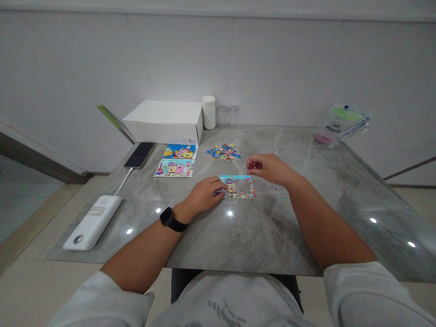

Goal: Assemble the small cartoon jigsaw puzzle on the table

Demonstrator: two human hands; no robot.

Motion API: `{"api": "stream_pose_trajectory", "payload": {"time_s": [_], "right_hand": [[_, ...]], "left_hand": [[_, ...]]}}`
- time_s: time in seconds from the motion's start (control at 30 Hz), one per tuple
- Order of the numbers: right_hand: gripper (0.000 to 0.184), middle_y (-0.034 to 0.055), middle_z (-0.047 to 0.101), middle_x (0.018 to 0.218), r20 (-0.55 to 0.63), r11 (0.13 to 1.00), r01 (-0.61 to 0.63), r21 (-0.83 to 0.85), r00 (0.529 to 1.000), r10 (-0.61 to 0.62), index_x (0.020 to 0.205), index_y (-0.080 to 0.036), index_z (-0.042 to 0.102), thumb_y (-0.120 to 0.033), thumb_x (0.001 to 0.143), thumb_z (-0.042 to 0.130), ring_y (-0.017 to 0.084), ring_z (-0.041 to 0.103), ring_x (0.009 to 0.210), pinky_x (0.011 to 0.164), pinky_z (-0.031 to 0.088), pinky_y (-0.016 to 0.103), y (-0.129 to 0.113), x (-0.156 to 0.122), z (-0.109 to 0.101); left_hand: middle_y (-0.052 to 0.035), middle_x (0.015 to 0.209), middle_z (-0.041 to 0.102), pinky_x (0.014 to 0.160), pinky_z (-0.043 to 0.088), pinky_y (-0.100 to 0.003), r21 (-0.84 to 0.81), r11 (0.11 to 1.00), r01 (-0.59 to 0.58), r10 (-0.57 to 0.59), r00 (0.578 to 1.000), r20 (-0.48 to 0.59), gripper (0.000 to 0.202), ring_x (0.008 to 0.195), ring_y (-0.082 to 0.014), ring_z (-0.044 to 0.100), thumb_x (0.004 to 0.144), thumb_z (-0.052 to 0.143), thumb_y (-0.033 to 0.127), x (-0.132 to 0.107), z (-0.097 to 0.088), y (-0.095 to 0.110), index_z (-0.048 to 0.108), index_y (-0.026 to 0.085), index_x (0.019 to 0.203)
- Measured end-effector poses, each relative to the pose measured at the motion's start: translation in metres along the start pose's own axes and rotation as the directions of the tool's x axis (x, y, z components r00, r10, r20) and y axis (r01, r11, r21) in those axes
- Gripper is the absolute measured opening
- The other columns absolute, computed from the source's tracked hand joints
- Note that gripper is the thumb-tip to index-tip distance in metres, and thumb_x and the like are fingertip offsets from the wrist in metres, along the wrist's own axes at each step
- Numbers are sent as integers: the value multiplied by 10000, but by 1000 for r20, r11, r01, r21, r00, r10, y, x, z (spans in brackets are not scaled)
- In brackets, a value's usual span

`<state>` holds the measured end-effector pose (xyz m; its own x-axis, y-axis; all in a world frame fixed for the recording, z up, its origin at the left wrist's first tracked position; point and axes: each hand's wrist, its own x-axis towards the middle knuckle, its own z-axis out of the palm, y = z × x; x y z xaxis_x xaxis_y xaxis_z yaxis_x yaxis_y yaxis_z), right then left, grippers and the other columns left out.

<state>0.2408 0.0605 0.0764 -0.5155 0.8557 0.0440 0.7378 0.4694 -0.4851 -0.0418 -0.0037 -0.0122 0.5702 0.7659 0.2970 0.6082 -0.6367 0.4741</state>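
Note:
A partly assembled cartoon jigsaw puzzle (pixel 230 187) lies flat on the table in front of me, with a grey gap in its right half. My left hand (pixel 207 194) rests over the puzzle's left end, fingers and thumb apart and covering that part. At its upper right corner, my right hand (pixel 260 166) is closed in a pinch, with a tiny puzzle piece (pixel 247 171) barely showing at the fingertips. Two loose puzzle pieces, one nearer (pixel 283 199) and one farther (pixel 274 188), lie right of the puzzle. Beyond it is a pile of puzzle pieces (pixel 224 152).
Two cartoon picture cards (pixel 174 168) lie at the left, before a white box (pixel 163 116). A phone (pixel 139 155) is cabled to a white power bank (pixel 92 222). A white bottle (pixel 209 112) and two clear glasses stand behind. A plastic bag (pixel 342 126) sits back right.

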Motion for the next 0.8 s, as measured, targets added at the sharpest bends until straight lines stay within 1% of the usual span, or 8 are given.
{"api": "stream_pose_trajectory", "payload": {"time_s": [0.07, 0.13, 0.27, 0.37, 0.47, 0.6, 0.8], "right_hand": [[59, 7, 754, 829, 80, 999, -23, 29, 997, 21, 911, -211, 746, -221, 857, 723, 158, 659, 762, 712, 457, 253, 7, 5, 17], [70, 8, 763, 843, 120, 997, -51, 54, 992, 45, 917, -207, 757, -203, 853, 729, 155, 667, 769, 714, 455, 248, 12, 9, 30], [84, 9, 767, 858, 139, 998, -43, 52, 990, 35, 926, -199, 767, -168, 853, 739, 146, 669, 791, 726, 447, 233, 11, 14, 48], [105, 7, 769, 853, 163, 998, -48, 49, 986, 39, 929, -194, 766, -132, 849, 737, 142, 675, 798, 724, 441, 225, 8, 15, 58], [114, 5, 778, 852, 181, 998, -64, 20, 982, 60, 931, -201, 773, -134, 842, 751, 149, 685, 803, 717, 439, 228, 7, 16, 66], [104, 13, 789, 882, 166, 997, -56, -44, 984, 63, 936, -211, 786, -164, 849, 755, 160, 695, 825, 734, 444, 240, 7, 18, 70], [108, 20, 798, 909, 139, 993, -72, -98, 987, 85, 957, -219, 798, -197, 863, 749, 170, 704, 851, 738, 437, 252, 9, 20, 77]], "left_hand": [[-75, 1104, 709, 956, 513, -394, 23, 999, -43, 43, 999, 26, 186, 1038, -237, 645, 984, 666, 297, 0, 0, 2, 756, 250, 1140], [-85, 1169, 711, 1001, 494, -426, 45, 997, -69, 67, 997, 45, 235, 1092, -256, 630, 974, 694, 340, 0, -2, 6, 757, 261, 1187], [-89, 1322, 687, 1090, 443, -479, 72, 992, -101, 97, 993, 61, 372, 1225, -287, 588, 958, 723, 395, -1, -6, 16, 715, 289, 1315], [-93, 1395, 663, 1134, 411, -500, 83, 990, -110, 104, 991, 80, 415, 1289, -303, 559, 957, 722, 413, -1, -8, 19, 691, 286, 1351], [-98, 1435, 645, 1159, 391, -516, 92, 989, -113, 104, 990, 98, 447, 1319, -317, 539, 959, 715, 428, -1, -7, 20, 671, 278, 1377], [-98, 1456, 628, 1173, 381, -529, 99, 987, -124, 111, 986, 125, 482, 1337, -327, 525, 967, 696, 463, 0, -6, 21, 641, 293, 1415], [-113, 1442, 622, 1180, 375, -536, 124, 984, -132, 115, 984, 136, 495, 1331, -329, 518, 977, 680, 482, 0, -2, 23, 629, 281, 1426]]}}
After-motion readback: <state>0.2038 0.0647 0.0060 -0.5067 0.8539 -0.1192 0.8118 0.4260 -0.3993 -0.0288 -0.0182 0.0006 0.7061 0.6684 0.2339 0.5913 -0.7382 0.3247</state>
